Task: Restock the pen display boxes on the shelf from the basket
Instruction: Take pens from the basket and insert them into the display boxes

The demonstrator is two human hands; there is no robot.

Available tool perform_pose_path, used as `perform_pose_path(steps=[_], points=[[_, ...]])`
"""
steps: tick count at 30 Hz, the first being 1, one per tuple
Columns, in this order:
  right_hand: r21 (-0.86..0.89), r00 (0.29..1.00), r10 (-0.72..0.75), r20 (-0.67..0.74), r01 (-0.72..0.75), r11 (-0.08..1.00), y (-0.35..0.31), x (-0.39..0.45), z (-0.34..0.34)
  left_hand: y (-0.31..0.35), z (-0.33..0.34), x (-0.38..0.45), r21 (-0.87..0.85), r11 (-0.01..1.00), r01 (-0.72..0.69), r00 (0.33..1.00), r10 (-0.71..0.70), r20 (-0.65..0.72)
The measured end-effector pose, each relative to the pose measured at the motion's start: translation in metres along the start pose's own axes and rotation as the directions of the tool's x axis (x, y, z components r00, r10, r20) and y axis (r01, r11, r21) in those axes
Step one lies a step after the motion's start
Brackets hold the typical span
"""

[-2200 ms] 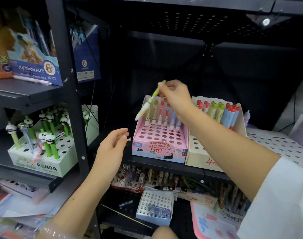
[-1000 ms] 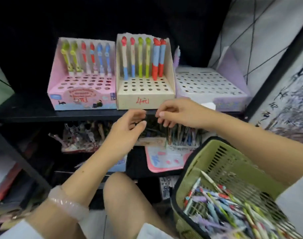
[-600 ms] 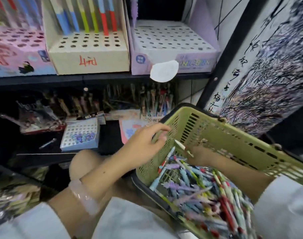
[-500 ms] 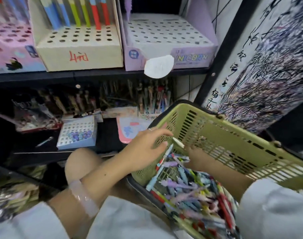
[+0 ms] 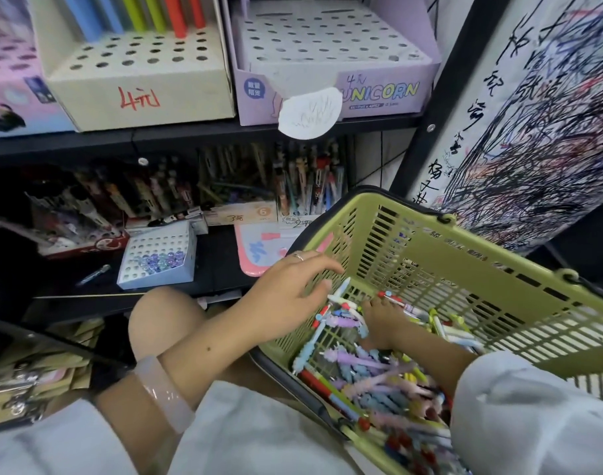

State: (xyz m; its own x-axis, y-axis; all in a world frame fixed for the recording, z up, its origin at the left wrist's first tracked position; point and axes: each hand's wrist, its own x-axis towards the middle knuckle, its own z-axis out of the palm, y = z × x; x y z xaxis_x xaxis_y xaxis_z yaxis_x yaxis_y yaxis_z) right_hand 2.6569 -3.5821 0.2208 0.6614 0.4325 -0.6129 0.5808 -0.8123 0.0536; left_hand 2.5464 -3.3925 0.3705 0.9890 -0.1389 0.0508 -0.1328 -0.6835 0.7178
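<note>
A heap of coloured plastic pens [image 5: 368,375] is held in the slatted green plastic basket [image 5: 464,269]. The right hand [image 5: 384,322] is buried among them, its grip not discernible. Just left of it, the left hand [image 5: 290,286] is rested with fingers spread on the basket's near rim. Above both, the cream cardboard display box [image 5: 139,84] and lilac cardboard display box [image 5: 331,63] are seen on the black shelf.

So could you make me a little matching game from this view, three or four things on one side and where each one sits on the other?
Things:
1. UNICORN box
2. cream box marked in red
3. green basket
4. right hand

Places:
A. in the basket among the pens
B. on the person's lap
C. upper shelf, right end, holes empty
D. upper shelf, left of the purple box, pens at its back

Pairs: 1-C, 2-D, 3-B, 4-A
</note>
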Motion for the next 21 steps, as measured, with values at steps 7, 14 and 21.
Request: perform_pose_path(steps=[7,14,21], points=[[0.188,0.997,0.042,-0.065,-0.029,0.982,0.001,-0.004,-0.004,0.002,-0.001,-0.001,-0.004,1.000,0.004,1.000,-0.004,0.003],[0.683,0.945,0.147,-0.292,0.098,0.723,0.026,-0.039,-0.054,0.002,0.000,0.001,-0.049,0.999,0.024,1.000,-0.023,0.005],[0.929,0.927,0.086,-0.365,0.357,0.100,-0.007,-0.091,-0.124,0.025,0.015,0.006,-0.379,0.885,0.272,0.960,-0.225,0.165]])
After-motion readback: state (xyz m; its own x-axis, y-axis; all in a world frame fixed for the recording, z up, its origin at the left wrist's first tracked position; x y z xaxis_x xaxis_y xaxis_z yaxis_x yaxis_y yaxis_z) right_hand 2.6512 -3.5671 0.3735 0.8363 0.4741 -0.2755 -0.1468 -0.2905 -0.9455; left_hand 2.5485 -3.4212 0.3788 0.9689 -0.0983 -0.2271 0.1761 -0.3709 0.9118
